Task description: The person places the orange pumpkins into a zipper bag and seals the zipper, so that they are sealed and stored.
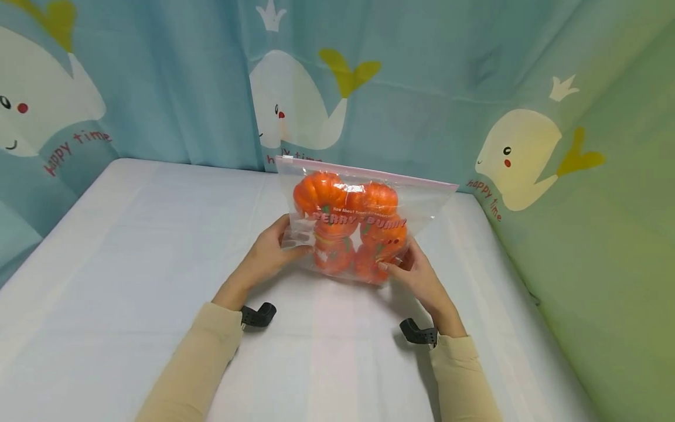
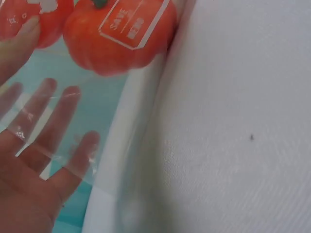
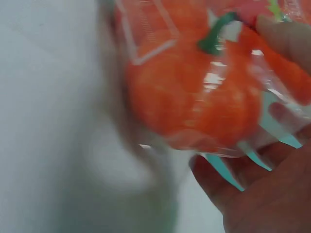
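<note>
A clear zip bag [image 1: 427,202] with a pink top strip and printed lettering stands tilted over the table, its slider at the upper left corner. Several orange toy pumpkins [image 1: 319,192] with green stems fill it. My left hand [image 1: 267,249] grips the bag's left side, thumb in front and fingers behind the plastic. In the left wrist view those fingers show through the film, beside a pumpkin [image 2: 116,41]. At the lower right, my right hand [image 1: 419,278] holds the bag with its thumb across the front. A stemmed pumpkin [image 3: 194,92] lies close to that hand in the right wrist view.
A pale cloth covers the table [image 1: 132,264]. Behind it hangs a blue-green curtain [image 1: 422,76] printed with whales, which continues along the right side. Black wrist straps [image 1: 258,315] sit at both sleeve cuffs.
</note>
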A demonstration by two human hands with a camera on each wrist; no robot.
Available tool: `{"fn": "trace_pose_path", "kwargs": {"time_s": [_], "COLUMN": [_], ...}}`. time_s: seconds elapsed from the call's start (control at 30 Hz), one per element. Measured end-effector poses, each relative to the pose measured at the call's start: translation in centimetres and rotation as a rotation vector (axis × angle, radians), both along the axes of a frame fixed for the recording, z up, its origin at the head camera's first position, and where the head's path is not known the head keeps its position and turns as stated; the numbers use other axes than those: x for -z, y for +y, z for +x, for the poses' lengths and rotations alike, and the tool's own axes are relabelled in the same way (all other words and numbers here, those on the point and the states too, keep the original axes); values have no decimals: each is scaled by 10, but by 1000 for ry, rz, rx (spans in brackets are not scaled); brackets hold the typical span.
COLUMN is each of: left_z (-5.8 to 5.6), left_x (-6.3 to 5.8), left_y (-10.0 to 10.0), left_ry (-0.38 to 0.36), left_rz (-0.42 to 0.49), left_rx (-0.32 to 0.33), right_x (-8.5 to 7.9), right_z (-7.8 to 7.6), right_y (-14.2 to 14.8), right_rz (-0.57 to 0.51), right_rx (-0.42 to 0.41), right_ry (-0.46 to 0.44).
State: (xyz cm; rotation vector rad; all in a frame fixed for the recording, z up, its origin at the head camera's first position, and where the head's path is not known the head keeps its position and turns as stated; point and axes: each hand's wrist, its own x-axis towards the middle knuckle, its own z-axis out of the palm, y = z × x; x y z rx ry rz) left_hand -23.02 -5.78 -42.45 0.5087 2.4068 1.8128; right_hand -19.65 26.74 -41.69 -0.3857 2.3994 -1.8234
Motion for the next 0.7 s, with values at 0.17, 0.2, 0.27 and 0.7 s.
{"fn": "trace_pose_path", "kwargs": {"time_s": [0.17,0.2,0.27,0.7], "left_z": [0,1,1,-1], "left_x": [0,-1,-2,-4], "left_y": [6,6,8,11], "left_ry": [61,69,83,-45], "left_rz": [-75,-91,-100,-27], "left_rx": [-123,-152,-186,-200], "right_x": [8,8,7,-6], "right_z": [-4,-5,-6,-5], "right_y": [-6,-7,-9,-9], "right_rz": [41,48,62,133], "right_rx": [69,78,87,165], "right_ry": [-40,-46,-52,-213]}}
